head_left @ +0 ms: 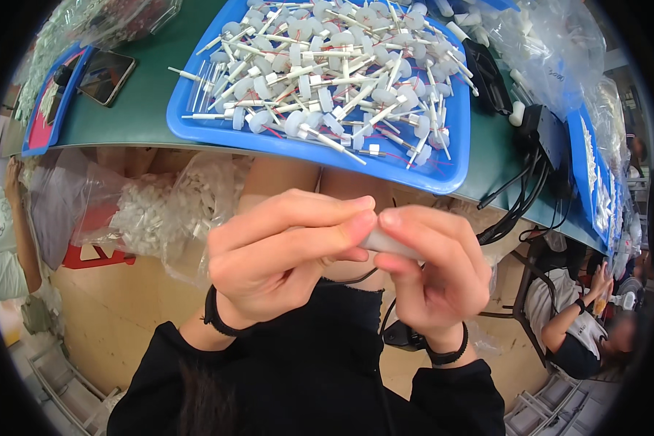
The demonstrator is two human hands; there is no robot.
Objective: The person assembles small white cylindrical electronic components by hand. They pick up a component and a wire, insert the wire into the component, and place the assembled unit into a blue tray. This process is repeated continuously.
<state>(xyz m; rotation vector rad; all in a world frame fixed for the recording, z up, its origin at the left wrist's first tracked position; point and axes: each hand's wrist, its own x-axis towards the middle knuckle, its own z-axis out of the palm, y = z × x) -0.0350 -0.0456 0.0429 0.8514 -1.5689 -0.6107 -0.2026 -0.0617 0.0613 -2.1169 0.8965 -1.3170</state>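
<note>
Above my lap, just off the table's near edge, I hold a smooth whitish cylindrical plastic piece (389,244). My right hand (441,270) has its thumb and fingers closed round it. The thumb and forefinger of my left hand (287,251) pinch together at its left end, and the fingertips of both hands nearly meet. Fingers cover much of the piece, so its exact kind does not show. Beyond my hands, a blue tray (320,154) is heaped with thin white rods (334,139) bearing round translucent discs and fine red wires.
The tray rests on a green table (149,94). A phone (107,76) lies left of it; black cables (527,192) hang over the right edge. A clear bag of white parts (152,211) sits below the table at left. A person (574,320) works at far right.
</note>
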